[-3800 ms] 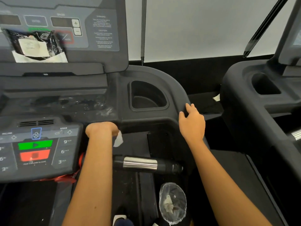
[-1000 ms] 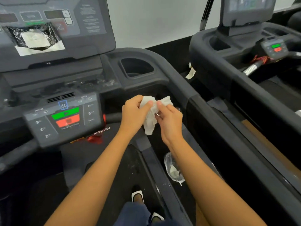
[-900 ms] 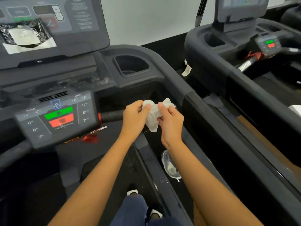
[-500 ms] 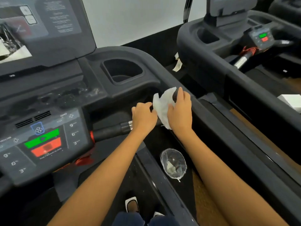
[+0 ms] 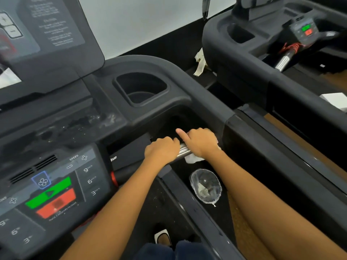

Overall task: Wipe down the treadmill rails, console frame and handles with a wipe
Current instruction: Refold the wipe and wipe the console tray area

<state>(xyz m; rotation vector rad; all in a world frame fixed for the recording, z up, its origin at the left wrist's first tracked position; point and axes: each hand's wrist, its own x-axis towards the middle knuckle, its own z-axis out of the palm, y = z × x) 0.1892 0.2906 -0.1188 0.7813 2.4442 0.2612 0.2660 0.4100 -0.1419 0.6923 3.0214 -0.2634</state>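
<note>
Since half a second ago the right hand (image 5: 201,142) has dropped from the console's edge onto the black handlebar with its silver metal sleeve (image 5: 185,149), bringing the crumpled white wipe (image 5: 192,158) down with it. The left hand (image 5: 162,149) now sits just beside it on the same bar. The left hand's fingers curl over the bar, probably to steady it. The right hand wraps round the bar with the wipe trapped under its palm and its index finger sticking out straight. That wrap looks meant to let one slide or twist clean the whole way round the metal. Most of the wipe is hidden beneath the right hand, with only a tail hanging below the bar. A strip of bare silver separates it from the left hand. A crumpled clear plastic wrapper (image 5: 205,185) lies below the hands, untouched.
</note>
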